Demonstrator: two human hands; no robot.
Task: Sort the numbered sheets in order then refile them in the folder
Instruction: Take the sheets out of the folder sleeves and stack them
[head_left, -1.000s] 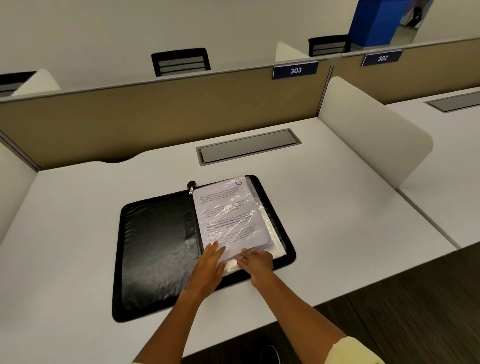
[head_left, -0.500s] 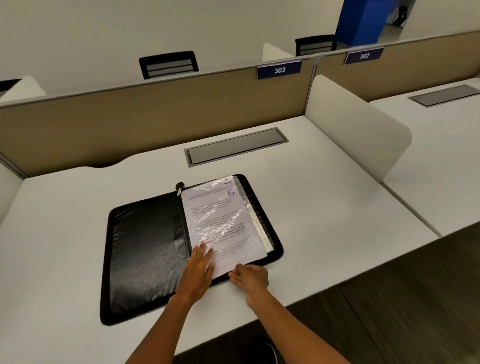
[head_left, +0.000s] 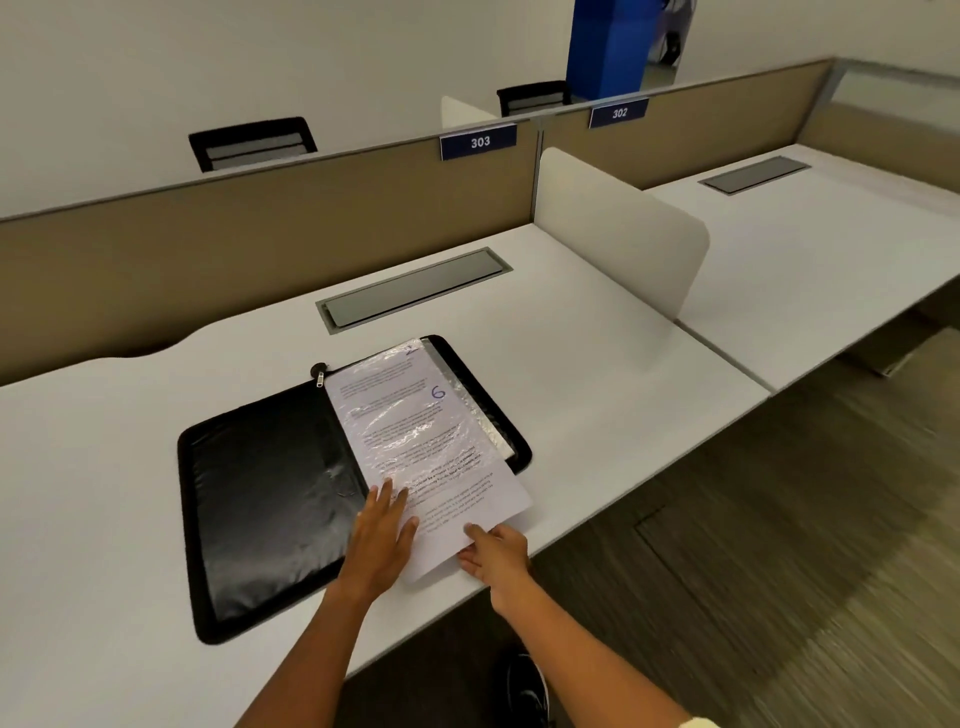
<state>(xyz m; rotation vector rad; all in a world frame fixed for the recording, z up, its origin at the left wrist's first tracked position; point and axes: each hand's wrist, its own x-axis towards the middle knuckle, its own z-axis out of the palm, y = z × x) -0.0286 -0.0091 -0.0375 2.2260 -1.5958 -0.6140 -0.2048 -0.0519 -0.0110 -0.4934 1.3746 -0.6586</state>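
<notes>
The near edge of sheet 6 (head_left: 447, 488) is pinched by the right hand (head_left: 496, 553), thumb on top; its long axis runs away from the fingers, half withdrawn from a glossy, crinkled plastic sleeve (head_left: 410, 415). The left hand (head_left: 382, 540) is laid flat, fingers straight, on the sheet's left margin. The black leatherette zip folder (head_left: 260, 499) lies open on the white desk (head_left: 597, 405).

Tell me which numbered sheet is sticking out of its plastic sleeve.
The white printed sheet marked 6: its near end pokes past the black zip folder, pinched by the right hand. The sheet marked 2 behind stays sleeved.
</notes>
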